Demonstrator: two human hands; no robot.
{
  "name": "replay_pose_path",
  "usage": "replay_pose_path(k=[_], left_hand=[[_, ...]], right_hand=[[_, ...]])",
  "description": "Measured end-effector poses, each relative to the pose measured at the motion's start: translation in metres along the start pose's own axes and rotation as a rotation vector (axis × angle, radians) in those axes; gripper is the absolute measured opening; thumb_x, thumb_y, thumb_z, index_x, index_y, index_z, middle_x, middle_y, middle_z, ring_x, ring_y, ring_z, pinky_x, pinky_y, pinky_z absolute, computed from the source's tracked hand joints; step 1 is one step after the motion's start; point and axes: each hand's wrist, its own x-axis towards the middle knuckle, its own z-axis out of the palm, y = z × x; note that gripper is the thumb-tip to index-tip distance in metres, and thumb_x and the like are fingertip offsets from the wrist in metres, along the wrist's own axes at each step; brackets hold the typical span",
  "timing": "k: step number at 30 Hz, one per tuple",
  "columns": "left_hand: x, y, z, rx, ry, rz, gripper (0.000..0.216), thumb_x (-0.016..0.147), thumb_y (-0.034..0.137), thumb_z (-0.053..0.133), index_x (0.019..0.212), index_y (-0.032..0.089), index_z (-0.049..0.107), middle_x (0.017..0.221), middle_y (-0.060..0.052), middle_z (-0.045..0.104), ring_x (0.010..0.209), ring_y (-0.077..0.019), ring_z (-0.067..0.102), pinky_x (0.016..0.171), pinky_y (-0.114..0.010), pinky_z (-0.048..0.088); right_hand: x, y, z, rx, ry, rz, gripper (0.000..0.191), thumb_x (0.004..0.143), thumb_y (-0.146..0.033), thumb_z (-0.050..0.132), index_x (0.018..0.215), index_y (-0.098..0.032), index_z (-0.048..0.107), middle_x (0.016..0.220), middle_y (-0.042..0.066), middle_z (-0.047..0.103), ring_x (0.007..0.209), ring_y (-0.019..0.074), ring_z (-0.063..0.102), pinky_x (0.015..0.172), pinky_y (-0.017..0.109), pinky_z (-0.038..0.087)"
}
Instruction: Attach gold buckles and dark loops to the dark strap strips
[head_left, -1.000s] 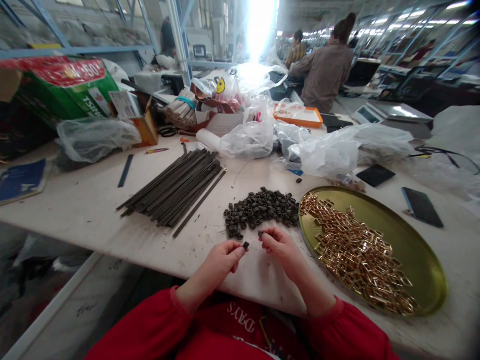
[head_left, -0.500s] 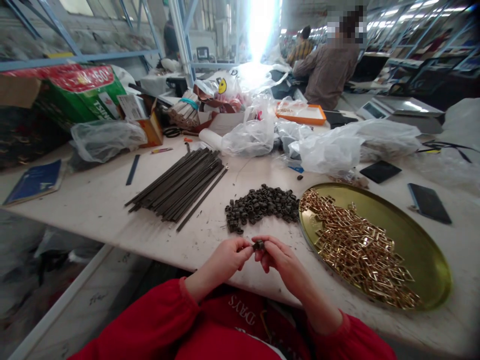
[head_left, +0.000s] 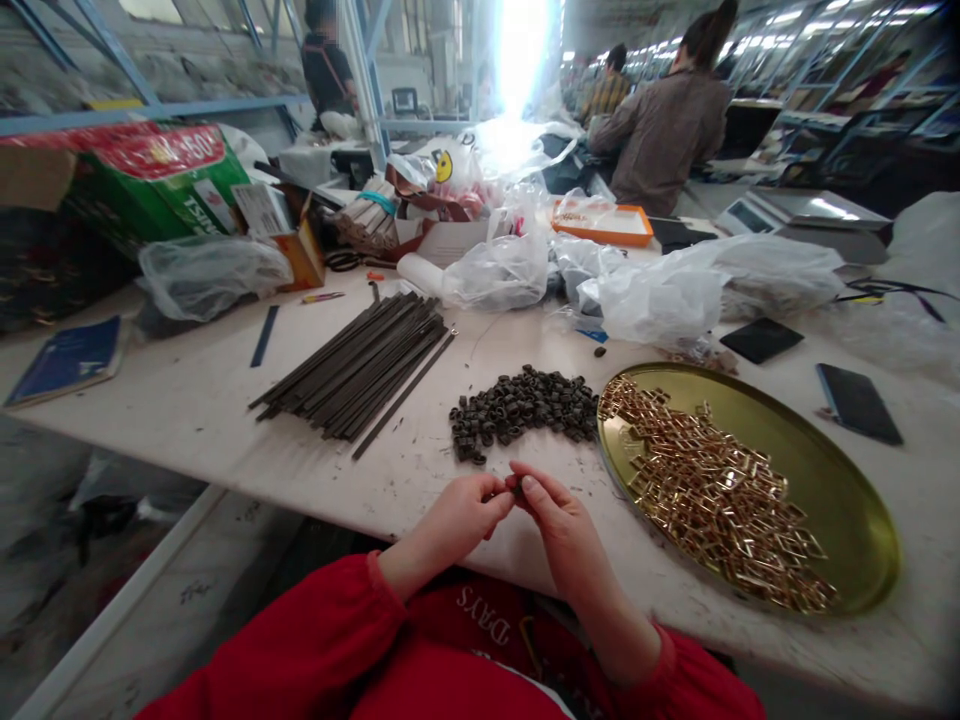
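My left hand [head_left: 463,515] and my right hand [head_left: 559,520] meet at the near table edge, fingertips pinched together around a small dark loop piece [head_left: 514,486]. Both hands are closed on it. Just beyond them lies a heap of the same small dark loops [head_left: 525,408]. To the right sits a round brass tray [head_left: 840,470] holding several gold rectangular buckles [head_left: 720,500]. A bundle of long dark strips [head_left: 360,365] lies to the left of the heap.
Clear plastic bags [head_left: 660,290], an orange tray [head_left: 604,225], a green box [head_left: 161,180], a blue notebook [head_left: 67,358] and two dark phones [head_left: 859,402] crowd the table. A weighing scale [head_left: 806,222] stands back right. Other people [head_left: 664,120] work behind.
A second ago my hands were apart, each pinching a dark piece. They have come together and the pieces now meet between my fingertips.
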Motion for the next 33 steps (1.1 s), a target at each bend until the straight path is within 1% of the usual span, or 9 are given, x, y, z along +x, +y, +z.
replay_pose_path(k=[2,6,10,13,16,20,24,29,33], left_hand=[[0.001,0.001,0.002,-0.039,-0.003,-0.019,0.027,0.077,0.038,0.046,0.06,0.017,0.049,0.046,0.007,0.041,0.043,-0.0085,0.036,0.044,-0.021,0.027],[-0.001,0.004,0.005,-0.127,-0.009,-0.072,0.026,0.076,0.036,0.045,0.058,0.018,0.045,0.045,0.007,0.039,0.043,-0.0082,0.034,0.044,-0.021,0.027],[-0.006,0.004,0.005,-0.124,0.013,-0.051,0.026,0.077,0.035,0.043,0.057,0.018,0.044,0.046,0.007,0.039,0.044,-0.0083,0.035,0.046,-0.021,0.028],[-0.01,0.003,0.003,-0.036,0.044,0.0,0.024,0.078,0.033,0.044,0.06,0.017,0.049,0.048,0.006,0.043,0.047,-0.0092,0.038,0.047,-0.021,0.029],[-0.013,0.002,0.003,0.027,0.067,0.04,0.024,0.081,0.032,0.043,0.069,0.016,0.057,0.051,0.005,0.046,0.048,-0.0102,0.041,0.049,-0.021,0.03],[-0.018,-0.001,0.008,0.038,0.13,0.058,0.021,0.082,0.023,0.038,0.08,0.016,0.057,0.053,0.005,0.046,0.052,-0.0119,0.043,0.055,-0.023,0.034],[-0.022,-0.001,0.012,-0.021,0.157,0.093,0.024,0.08,0.014,0.036,0.099,0.015,0.05,0.06,0.004,0.048,0.056,-0.012,0.045,0.062,-0.023,0.037],[-0.024,-0.004,0.012,-0.078,0.086,0.105,0.031,0.08,0.012,0.036,0.11,0.015,0.045,0.063,0.004,0.048,0.057,-0.0115,0.045,0.061,-0.023,0.036],[-0.023,-0.008,0.011,-0.103,0.039,0.078,0.034,0.081,0.014,0.035,0.115,0.014,0.041,0.061,0.004,0.048,0.058,-0.0117,0.045,0.058,-0.023,0.035]], right_hand=[[-0.004,0.003,0.007,-0.049,0.044,-0.057,0.032,0.074,-0.041,0.06,0.099,-0.022,0.067,0.094,0.005,0.069,0.09,0.0205,0.059,0.088,0.038,0.042],[-0.011,0.01,0.015,-0.207,0.117,-0.205,0.028,0.079,-0.037,0.053,0.099,-0.021,0.064,0.098,0.006,0.068,0.094,0.0218,0.059,0.089,0.04,0.042],[-0.012,0.013,0.012,-0.286,0.054,-0.267,0.029,0.084,-0.033,0.047,0.108,-0.022,0.06,0.105,0.006,0.065,0.099,0.0207,0.057,0.092,0.039,0.04],[-0.01,0.007,0.007,-0.383,0.007,-0.318,0.027,0.082,-0.033,0.051,0.103,-0.024,0.064,0.105,0.006,0.062,0.101,0.0218,0.054,0.09,0.036,0.04],[-0.009,0.001,0.003,-0.443,0.014,-0.278,0.022,0.078,-0.034,0.058,0.093,-0.023,0.068,0.09,0.005,0.062,0.09,0.0217,0.056,0.081,0.034,0.043],[-0.011,0.0,0.006,-0.255,0.038,-0.149,0.021,0.074,-0.035,0.062,0.09,-0.021,0.064,0.085,0.003,0.064,0.082,0.0202,0.058,0.076,0.033,0.044],[-0.013,0.006,0.013,-0.207,0.125,-0.179,0.017,0.072,-0.032,0.065,0.082,-0.021,0.059,0.078,0.001,0.064,0.074,0.0179,0.057,0.071,0.031,0.044],[-0.014,0.011,0.014,-0.24,0.106,-0.174,0.019,0.07,-0.035,0.066,0.081,-0.021,0.059,0.07,0.0,0.062,0.064,0.0169,0.055,0.062,0.029,0.043],[-0.021,0.009,0.008,-0.27,0.056,-0.214,0.022,0.075,-0.041,0.06,0.084,-0.021,0.061,0.076,0.002,0.063,0.07,0.0179,0.055,0.066,0.03,0.043]])
